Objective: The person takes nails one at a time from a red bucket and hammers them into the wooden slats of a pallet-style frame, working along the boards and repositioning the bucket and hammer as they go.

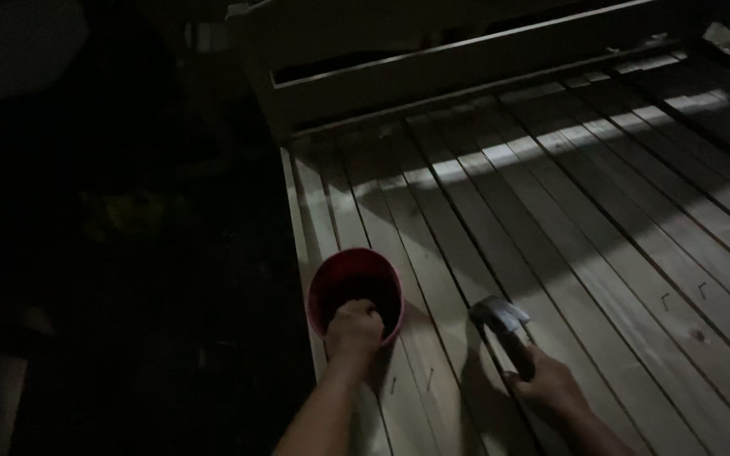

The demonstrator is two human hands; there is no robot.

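My left hand [353, 328] reaches into a small red bucket [335, 273] that stands on the wooden slats near the frame's left edge; its fingers are curled inside, and what they hold is hidden. My right hand [548, 382] grips the handle of a hammer [500, 317], whose metal head rests on a slat. Two nails [410, 384] stick out of the slats between my forearms.
The slatted wooden bed frame [568, 219] fills the right side, with a wooden headboard rail [466, 63] at the far end. A strip of light crosses the slats. Left of the frame the floor is dark and unclear.
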